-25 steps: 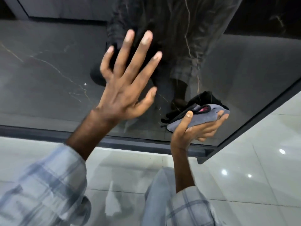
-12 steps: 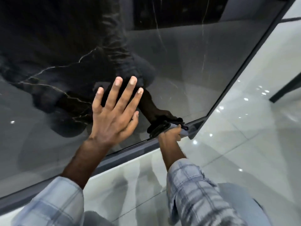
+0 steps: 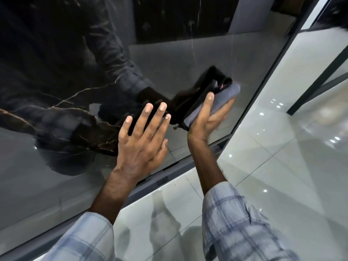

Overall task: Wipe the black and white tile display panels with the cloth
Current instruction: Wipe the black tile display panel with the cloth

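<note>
Glossy white floor tiles point(image 3: 282, 166) fill the bottom and right of the head view, and a black panel point(image 3: 207, 53) with pale gold veining rises from them inside a dark frame point(image 3: 165, 178). Everything else is placed from that panel's lower right corner.

Just left of the corner, the left hand point(image 3: 143, 144) lies flat on the black surface, its fingers point(image 3: 144, 119) straight and spread, gripping nothing (it looks like a brace). Just above the corner, the right hand point(image 3: 209, 117) holds the cloth point(image 3: 226, 93), a folded grey pad with a darker layer. The thumb lies over one face, the fingers curl behind, and the cloth is set against the panel. Both forearms come out of pale plaid sleeves point(image 3: 235, 223).

Wiping of the black panel seems under way near that corner. The sheen is too even to tell which parts are already done. No white display panel shows, so I judge that share is left to do, plus whatever remains here.
</note>
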`<state>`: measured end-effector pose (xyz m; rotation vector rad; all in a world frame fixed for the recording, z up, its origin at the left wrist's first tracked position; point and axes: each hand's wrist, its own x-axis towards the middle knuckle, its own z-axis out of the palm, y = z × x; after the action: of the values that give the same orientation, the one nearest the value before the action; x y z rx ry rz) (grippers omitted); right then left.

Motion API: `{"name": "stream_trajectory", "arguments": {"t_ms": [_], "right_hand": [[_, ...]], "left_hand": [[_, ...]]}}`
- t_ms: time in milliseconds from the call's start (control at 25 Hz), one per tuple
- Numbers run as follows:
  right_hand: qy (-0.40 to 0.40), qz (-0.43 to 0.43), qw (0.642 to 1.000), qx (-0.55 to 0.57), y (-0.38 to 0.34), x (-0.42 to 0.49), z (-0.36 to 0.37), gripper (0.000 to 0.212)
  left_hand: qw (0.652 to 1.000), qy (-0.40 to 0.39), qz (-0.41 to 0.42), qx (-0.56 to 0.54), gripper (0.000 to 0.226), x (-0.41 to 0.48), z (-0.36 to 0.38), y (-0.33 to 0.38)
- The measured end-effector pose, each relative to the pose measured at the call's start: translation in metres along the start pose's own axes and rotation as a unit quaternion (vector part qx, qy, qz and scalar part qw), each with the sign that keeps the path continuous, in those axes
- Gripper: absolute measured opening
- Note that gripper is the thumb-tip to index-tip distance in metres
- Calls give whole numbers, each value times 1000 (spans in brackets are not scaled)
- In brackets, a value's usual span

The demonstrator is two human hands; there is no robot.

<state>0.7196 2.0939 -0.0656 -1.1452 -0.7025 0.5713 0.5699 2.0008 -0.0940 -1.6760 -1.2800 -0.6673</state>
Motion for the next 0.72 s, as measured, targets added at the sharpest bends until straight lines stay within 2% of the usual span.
{"name": "stream_trajectory", "arguments": {"t_ms": [80,120,160,200,240,280,360,400,480,520,560,600,640,720], "right_hand": [[43,218,975,-23,56,-18,-11,79],[64,312,948,-19,83,-27,-22,96],[84,369,926,-4,116,-28,-28,114],[85,397,914,10,141,-25,-30,120],[86,411,907,20,132,-27,-30,115],[68,416,907,20,107,-29,-26,105],[72,349,934,0,49,-25,-11,79],[71,276,958,-5,33,-16,-3,72],[38,67,997,-30,-2,-5,12,73],[26,-12,999,-41,-4,-4,12,75],[14,-49,998,-42,6,-2,12,77],[6,-45,998,-53,25,-3,6,80],[-3,10,997,-71,46,-8,-3,83],[-1,219,969,-111,84,-19,-17,81]], "left_hand": [[1000,5,3,6,65,-4,3,1],[1000,6,6,13,66,-4,3,2],[1000,6,7,17,66,-4,2,2],[1000,5,5,16,66,-5,2,2],[1000,3,3,16,67,-5,1,2],[1000,0,3,23,68,-6,1,2],[999,2,8,37,69,-7,3,4],[999,6,9,39,69,-7,5,5],[998,19,6,51,69,-8,11,6],[998,22,4,59,69,-8,12,6],[998,21,3,62,70,-9,13,6],[998,17,5,63,71,-10,12,7],[998,13,8,63,71,-10,11,7],[998,-1,5,67,72,-8,9,8]]}}
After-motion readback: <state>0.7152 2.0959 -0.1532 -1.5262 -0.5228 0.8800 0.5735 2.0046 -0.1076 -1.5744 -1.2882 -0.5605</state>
